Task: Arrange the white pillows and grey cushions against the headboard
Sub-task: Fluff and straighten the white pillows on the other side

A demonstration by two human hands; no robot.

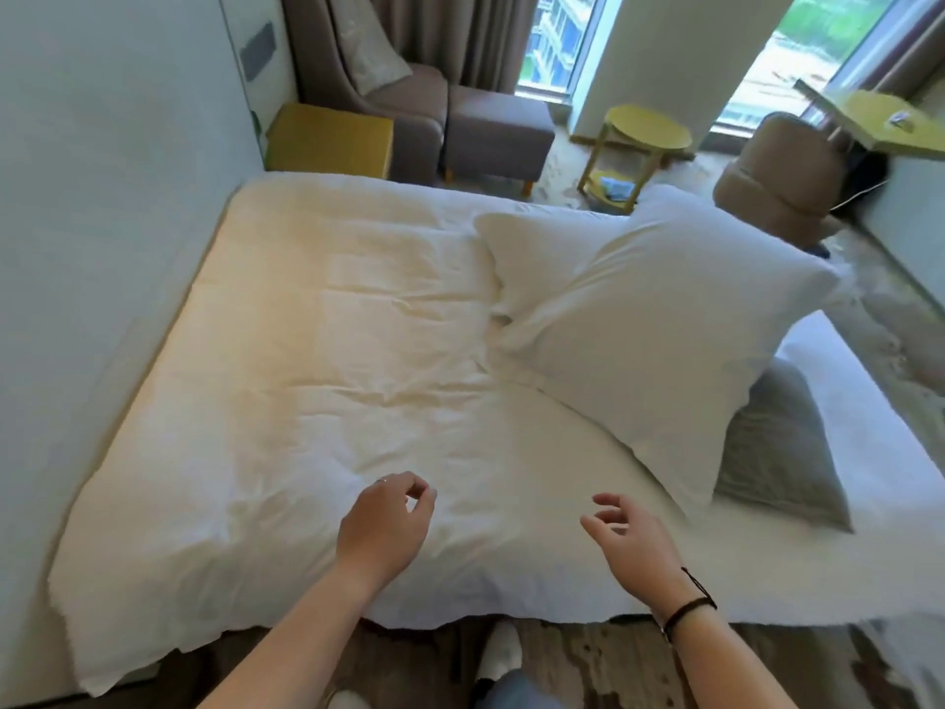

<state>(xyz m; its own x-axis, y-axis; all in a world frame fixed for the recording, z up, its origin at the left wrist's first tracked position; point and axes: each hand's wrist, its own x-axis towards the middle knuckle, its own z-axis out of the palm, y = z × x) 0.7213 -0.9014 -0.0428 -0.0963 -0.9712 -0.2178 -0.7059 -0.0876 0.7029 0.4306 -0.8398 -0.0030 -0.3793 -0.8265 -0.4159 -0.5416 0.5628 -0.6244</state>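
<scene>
A large white pillow (659, 319) lies tilted on the right half of the bed (307, 350), partly on top of a second white pillow (521, 248) behind it. A grey cushion (782, 447) lies under the big pillow's right corner, near the bed's right side. The pale headboard wall (102, 197) runs along the left. My left hand (383, 524) hovers over the duvet near the bed's front edge, fingers loosely curled and holding nothing. My right hand (629, 539) hovers beside it, fingers relaxed, with a black band on the wrist.
Beyond the bed stand a yellow bedside box (332, 140), a brown armchair (388, 79) with a footstool (496, 130), a round yellow side table (644, 130), a brown chair (782, 166) and a yellow desk (890, 125). Patterned carpet lies at my feet.
</scene>
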